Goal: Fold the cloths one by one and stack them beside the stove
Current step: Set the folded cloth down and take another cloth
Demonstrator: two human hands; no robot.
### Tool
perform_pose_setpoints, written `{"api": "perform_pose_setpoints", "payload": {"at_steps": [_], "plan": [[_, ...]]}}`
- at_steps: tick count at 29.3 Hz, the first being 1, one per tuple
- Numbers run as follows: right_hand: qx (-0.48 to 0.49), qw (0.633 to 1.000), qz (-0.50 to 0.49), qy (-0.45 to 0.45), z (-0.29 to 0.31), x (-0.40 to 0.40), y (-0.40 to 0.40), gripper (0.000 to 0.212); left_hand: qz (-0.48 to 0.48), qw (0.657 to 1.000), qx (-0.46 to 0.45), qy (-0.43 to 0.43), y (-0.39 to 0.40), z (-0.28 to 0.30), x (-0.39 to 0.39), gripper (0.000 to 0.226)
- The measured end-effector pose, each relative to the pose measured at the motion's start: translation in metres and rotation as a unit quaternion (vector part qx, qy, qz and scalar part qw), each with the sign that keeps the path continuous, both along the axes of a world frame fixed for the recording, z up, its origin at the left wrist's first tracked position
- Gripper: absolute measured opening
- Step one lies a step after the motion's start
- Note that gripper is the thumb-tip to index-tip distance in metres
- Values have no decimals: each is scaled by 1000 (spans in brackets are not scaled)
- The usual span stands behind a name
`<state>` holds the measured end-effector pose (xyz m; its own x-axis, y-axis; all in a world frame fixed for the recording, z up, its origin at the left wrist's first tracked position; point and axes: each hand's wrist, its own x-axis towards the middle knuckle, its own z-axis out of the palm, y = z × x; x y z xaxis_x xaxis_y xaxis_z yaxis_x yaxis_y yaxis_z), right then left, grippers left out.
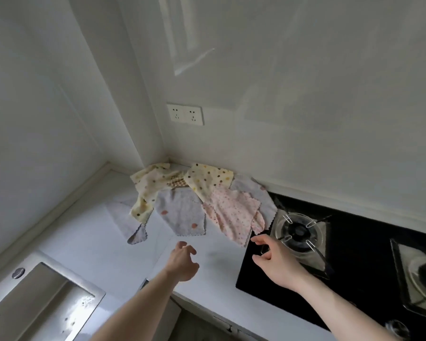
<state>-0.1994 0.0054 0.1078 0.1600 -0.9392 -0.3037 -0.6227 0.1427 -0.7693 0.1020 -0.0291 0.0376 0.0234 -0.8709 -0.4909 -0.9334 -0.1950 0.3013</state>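
While both hands hovered empty, left hand (182,262) and right hand (278,262) wide, the cloths (197,203) lay unfolded — heaped far-corner, left of the stove (354,247) — no stack begun.

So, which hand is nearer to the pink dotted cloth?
Right. The right hand reaches just below the pink dotted cloth, fingertips almost at its edge; the left hand hovers farther off, lower left.

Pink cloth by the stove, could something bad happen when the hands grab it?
Maybe. The pink cloth hangs over the stove edge beside a burner, so pulling it could snag it on the metal prongs. It also overlaps the grey cloth and a yellow dotted cloth, so they might get dragged along. Both the right hand and left hand are open, holding nothing.
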Motion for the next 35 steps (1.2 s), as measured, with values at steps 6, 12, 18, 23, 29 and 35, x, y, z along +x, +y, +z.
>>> {"api": "perform_pose_setpoints", "payload": {"at_steps": [6,12,18,23,29,35], "plan": [[26,997,-75,-12,10,40,2,35,-80,991,80,-75,-64,-40,37,63],[56,986,-154,-18,13,79,20,31,-118,990,51,-58,-101,-61,62,81],[59,984,-171,2,17,101,36,32,-88,992,-77,54,-94,-42,75,47],[39,984,-172,5,21,112,30,36,35,919,-280,276,-70,35,85,18],[-24,992,-115,-46,37,158,15,59,-25,899,-191,392,-36,134,88,25],[-89,991,-74,-71,54,182,13,75,-114,907,-153,375,8,176,81,15]]}}
